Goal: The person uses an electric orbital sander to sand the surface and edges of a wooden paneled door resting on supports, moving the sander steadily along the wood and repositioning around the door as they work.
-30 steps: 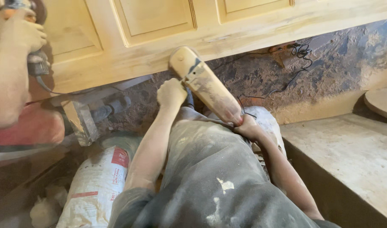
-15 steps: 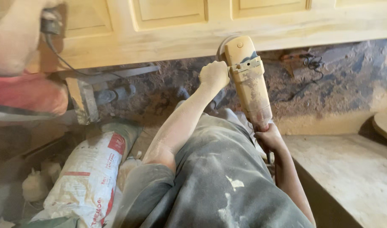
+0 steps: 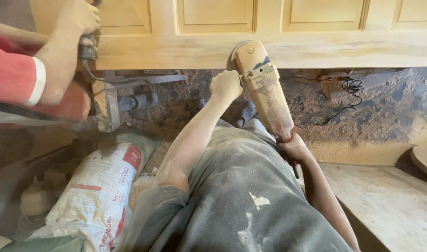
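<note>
A dust-coated angle grinder [image 3: 265, 93] points up at the lower edge of a pale wooden panelled door [image 3: 269, 49]. Its disc end touches that edge. My left hand [image 3: 225, 85] grips the side handle next to the grinder's head. My right hand [image 3: 292, 148] holds the rear of the grinder's body, near my dusty grey shirt [image 3: 241, 196]. The disc itself is mostly hidden behind the guard.
At upper left a co-worker's hand [image 3: 76, 21], on an arm with a red sleeve [image 3: 13, 77], presses another power tool against the same door. A white printed sack [image 3: 99, 191] lies at lower left. A wooden slab [image 3: 390, 200] is at right; a black cable [image 3: 351, 88] lies on the dusty ground.
The grinder has swung from a tilted position up to the door's lower edge and stands more upright. Both my hands kept their grip. The co-worker's arm stays at the left.
</note>
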